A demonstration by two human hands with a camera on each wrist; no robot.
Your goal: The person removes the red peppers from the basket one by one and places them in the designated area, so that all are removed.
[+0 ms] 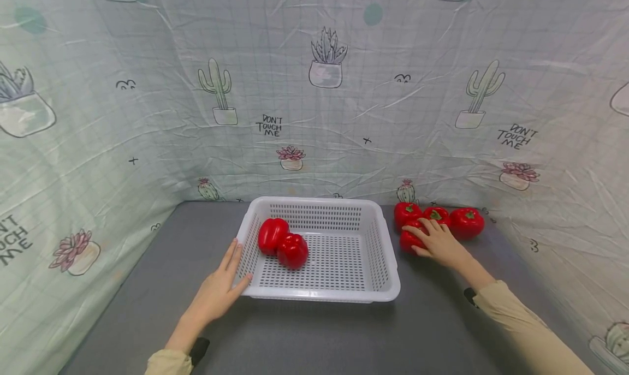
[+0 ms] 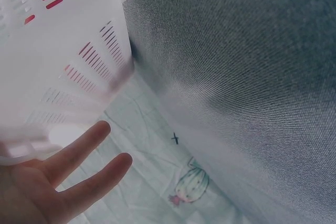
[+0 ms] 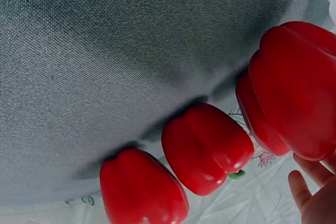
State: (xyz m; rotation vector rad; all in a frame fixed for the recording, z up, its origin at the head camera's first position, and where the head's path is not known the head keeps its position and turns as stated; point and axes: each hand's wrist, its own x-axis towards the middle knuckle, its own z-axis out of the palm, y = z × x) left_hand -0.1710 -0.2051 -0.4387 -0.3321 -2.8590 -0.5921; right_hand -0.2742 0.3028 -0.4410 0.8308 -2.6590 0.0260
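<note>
My right hand (image 1: pixel 442 246) grips a red bell pepper (image 1: pixel 409 241) from above, to the right of the white plastic basket (image 1: pixel 324 295). Seen from the right wrist, that pepper looms largest, with fingertips (image 3: pixel 299 187) at its lower side. Behind it are three more red bell peppers: one at the left (image 1: pixel 405 212), a middle one (image 1: pixel 436 214) and one at the right (image 1: pixel 467 222). Inside the basket, two red peppers (image 1: pixel 273 236) lie together at the left. My left hand (image 1: pixel 208 293), fingers straight and spread, rests against the basket's left rim.
A grey cloth-covered table (image 1: pixel 314 337) lies beneath everything. Pale curtains (image 1: pixel 344 146) printed with cacti hang behind it and along both sides, close behind the loose peppers.
</note>
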